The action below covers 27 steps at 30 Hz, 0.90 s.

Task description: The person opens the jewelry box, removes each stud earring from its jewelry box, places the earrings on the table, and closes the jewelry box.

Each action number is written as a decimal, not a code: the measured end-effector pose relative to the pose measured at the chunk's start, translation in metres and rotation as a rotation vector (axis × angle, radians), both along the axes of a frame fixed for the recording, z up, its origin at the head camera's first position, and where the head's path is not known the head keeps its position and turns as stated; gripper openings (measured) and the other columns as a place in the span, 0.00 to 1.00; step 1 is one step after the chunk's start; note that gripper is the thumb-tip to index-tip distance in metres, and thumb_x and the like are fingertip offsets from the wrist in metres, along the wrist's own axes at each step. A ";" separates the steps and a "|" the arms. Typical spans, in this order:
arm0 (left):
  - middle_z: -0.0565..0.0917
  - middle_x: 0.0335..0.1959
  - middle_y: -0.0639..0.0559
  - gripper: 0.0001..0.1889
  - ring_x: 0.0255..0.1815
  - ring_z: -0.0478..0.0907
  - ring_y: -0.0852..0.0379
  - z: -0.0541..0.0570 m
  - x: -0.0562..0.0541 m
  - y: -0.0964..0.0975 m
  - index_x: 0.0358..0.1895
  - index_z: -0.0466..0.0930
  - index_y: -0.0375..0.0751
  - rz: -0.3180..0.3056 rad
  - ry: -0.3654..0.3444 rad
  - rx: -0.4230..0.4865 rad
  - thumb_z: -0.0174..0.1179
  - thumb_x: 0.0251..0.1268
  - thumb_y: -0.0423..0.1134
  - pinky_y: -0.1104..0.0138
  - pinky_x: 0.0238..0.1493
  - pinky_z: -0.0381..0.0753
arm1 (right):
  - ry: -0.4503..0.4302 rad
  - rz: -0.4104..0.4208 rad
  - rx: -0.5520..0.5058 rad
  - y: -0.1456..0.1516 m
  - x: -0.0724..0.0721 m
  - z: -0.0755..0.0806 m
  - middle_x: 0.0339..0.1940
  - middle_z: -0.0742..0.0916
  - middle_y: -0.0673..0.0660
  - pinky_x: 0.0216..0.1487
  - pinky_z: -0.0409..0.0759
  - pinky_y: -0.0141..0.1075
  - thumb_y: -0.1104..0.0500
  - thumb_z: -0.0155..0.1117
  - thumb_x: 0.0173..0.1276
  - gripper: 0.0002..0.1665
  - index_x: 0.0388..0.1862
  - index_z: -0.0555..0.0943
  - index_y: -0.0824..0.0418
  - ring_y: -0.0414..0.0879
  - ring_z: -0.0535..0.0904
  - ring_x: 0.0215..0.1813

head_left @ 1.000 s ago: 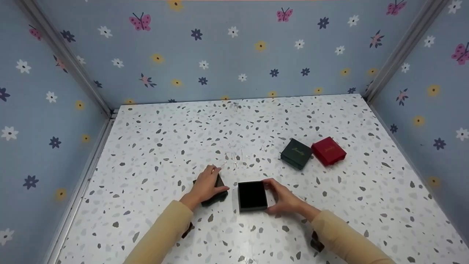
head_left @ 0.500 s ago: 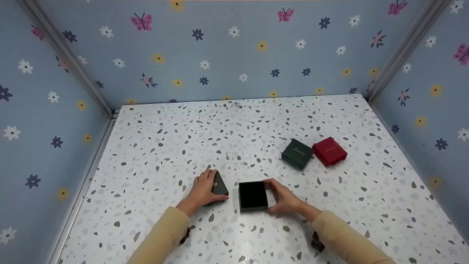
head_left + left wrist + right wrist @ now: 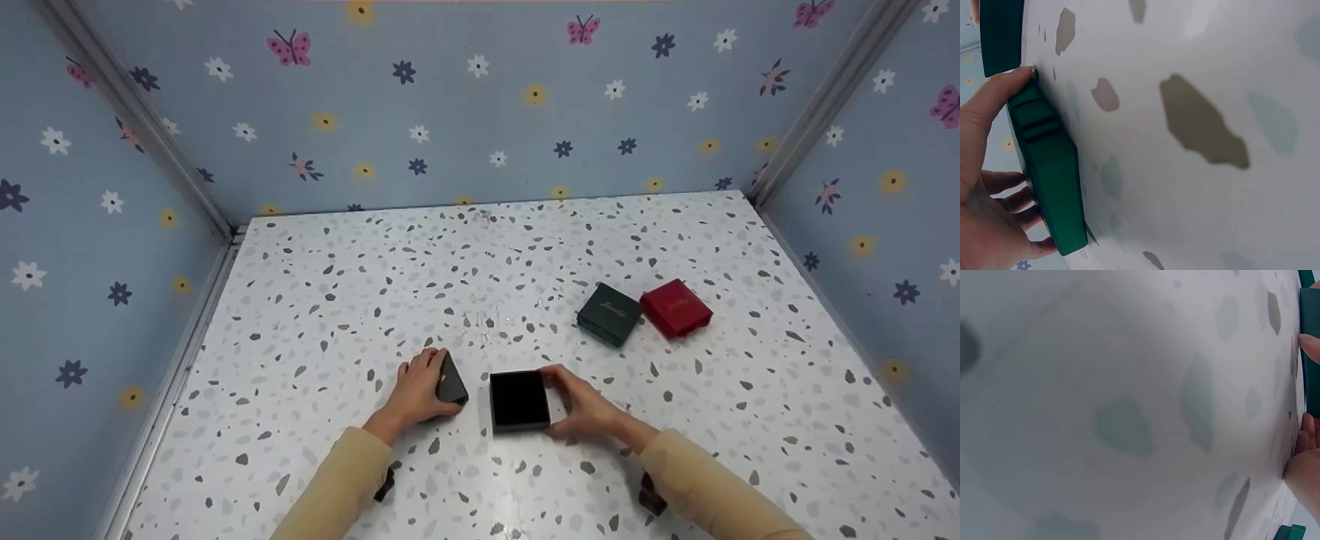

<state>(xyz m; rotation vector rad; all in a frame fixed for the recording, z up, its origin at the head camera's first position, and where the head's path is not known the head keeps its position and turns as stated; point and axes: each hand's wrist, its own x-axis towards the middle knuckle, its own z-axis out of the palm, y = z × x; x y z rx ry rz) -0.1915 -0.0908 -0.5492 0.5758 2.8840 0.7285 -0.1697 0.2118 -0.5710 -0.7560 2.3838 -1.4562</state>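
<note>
In the head view my left hand (image 3: 416, 388) grips a dark jewelry box lid (image 3: 451, 382), tilted up on its left side, with gold marking on top. The left wrist view shows the thumb on one end of the lid (image 3: 1053, 169) and the fingers along its other side; a ribbon-like band crosses its edge. Just to the right stands the dark jewelry box base (image 3: 520, 402), its black padded inside facing up. My right hand (image 3: 581, 405) holds the base by its right side, thumb at the near corner and fingers at the far corner.
A green jewelry box (image 3: 610, 313) and a red jewelry box (image 3: 677, 307), both closed, sit at the back right. Several thin shiny pieces (image 3: 484, 324) lie on the speckled tabletop (image 3: 360, 277) beyond the hands. Flower-patterned walls (image 3: 480, 105) enclose the back and sides.
My left hand has shifted slightly left and tipped the lid up, so its gold-marked top shows more. The right hand and the base have stayed in place.
</note>
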 end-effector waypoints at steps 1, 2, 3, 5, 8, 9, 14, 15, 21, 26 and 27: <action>0.62 0.58 0.36 0.51 0.57 0.61 0.41 0.000 0.000 0.000 0.63 0.57 0.31 -0.001 0.002 -0.002 0.70 0.35 0.54 0.47 0.53 0.54 | -0.009 -0.003 0.001 0.000 0.000 0.000 0.49 0.75 0.52 0.59 0.60 0.40 0.67 0.77 0.30 0.52 0.59 0.62 0.60 0.45 0.69 0.53; 0.62 0.58 0.36 0.51 0.56 0.61 0.41 0.000 0.000 0.000 0.63 0.57 0.31 0.000 0.003 -0.003 0.70 0.35 0.54 0.47 0.53 0.55 | -0.015 -0.006 0.002 0.000 0.000 0.001 0.48 0.75 0.52 0.59 0.60 0.39 0.67 0.77 0.30 0.53 0.59 0.62 0.60 0.45 0.69 0.53; 0.63 0.58 0.36 0.50 0.56 0.61 0.42 0.000 0.000 0.000 0.63 0.57 0.31 0.001 0.005 -0.003 0.70 0.35 0.54 0.48 0.53 0.55 | -0.017 -0.006 0.001 0.000 0.000 0.001 0.48 0.75 0.52 0.60 0.60 0.40 0.67 0.77 0.30 0.53 0.59 0.62 0.60 0.45 0.69 0.53; 0.63 0.58 0.37 0.50 0.56 0.61 0.42 0.000 0.001 0.000 0.63 0.57 0.31 0.005 0.008 0.005 0.70 0.35 0.53 0.48 0.53 0.54 | -0.011 -0.005 0.004 0.000 0.001 0.002 0.48 0.75 0.52 0.59 0.60 0.40 0.67 0.77 0.30 0.52 0.59 0.62 0.60 0.45 0.69 0.52; 0.63 0.58 0.37 0.51 0.57 0.60 0.43 0.001 0.001 0.000 0.63 0.57 0.31 0.014 0.005 0.022 0.71 0.34 0.53 0.48 0.55 0.53 | -0.019 -0.003 -0.006 -0.003 0.005 0.013 0.49 0.75 0.56 0.60 0.59 0.44 0.70 0.75 0.30 0.52 0.59 0.62 0.64 0.49 0.68 0.53; 0.63 0.58 0.37 0.51 0.58 0.60 0.42 0.002 0.001 0.000 0.63 0.57 0.31 0.017 0.003 0.030 0.71 0.34 0.52 0.48 0.55 0.53 | -0.023 0.000 -0.009 -0.004 0.006 0.018 0.49 0.75 0.58 0.60 0.58 0.45 0.71 0.75 0.31 0.51 0.59 0.62 0.66 0.50 0.68 0.53; 0.61 0.60 0.37 0.51 0.60 0.58 0.42 0.007 0.002 0.002 0.64 0.57 0.31 0.021 -0.007 0.060 0.72 0.33 0.51 0.48 0.57 0.50 | -0.047 0.014 -0.020 -0.007 0.010 0.031 0.50 0.74 0.64 0.60 0.56 0.49 0.74 0.73 0.32 0.50 0.58 0.60 0.71 0.55 0.67 0.54; 0.61 0.60 0.37 0.51 0.60 0.58 0.42 0.008 0.002 0.003 0.64 0.57 0.31 0.019 -0.007 0.063 0.72 0.33 0.51 0.49 0.57 0.50 | -0.047 0.015 -0.017 -0.007 0.009 0.031 0.50 0.74 0.64 0.60 0.56 0.49 0.74 0.73 0.32 0.50 0.58 0.61 0.71 0.55 0.67 0.54; 0.62 0.59 0.38 0.49 0.58 0.60 0.42 0.014 0.005 0.007 0.64 0.57 0.31 -0.005 0.008 0.084 0.71 0.35 0.49 0.49 0.57 0.51 | -0.043 0.013 -0.013 -0.007 0.009 0.031 0.49 0.74 0.64 0.60 0.57 0.49 0.73 0.73 0.32 0.50 0.58 0.61 0.71 0.55 0.67 0.54; 0.61 0.59 0.37 0.48 0.57 0.60 0.42 0.018 0.009 0.011 0.64 0.57 0.30 -0.026 0.019 0.120 0.70 0.37 0.47 0.49 0.56 0.51 | -0.021 0.042 -0.042 -0.008 0.010 0.033 0.49 0.74 0.66 0.59 0.57 0.50 0.75 0.73 0.33 0.50 0.57 0.59 0.75 0.58 0.67 0.54; 0.61 0.59 0.37 0.48 0.57 0.60 0.43 0.019 0.011 0.012 0.64 0.56 0.30 -0.029 0.018 0.126 0.70 0.37 0.47 0.49 0.56 0.51 | -0.013 0.047 -0.047 -0.008 0.010 0.033 0.49 0.74 0.67 0.59 0.57 0.50 0.75 0.73 0.33 0.49 0.57 0.59 0.75 0.58 0.67 0.53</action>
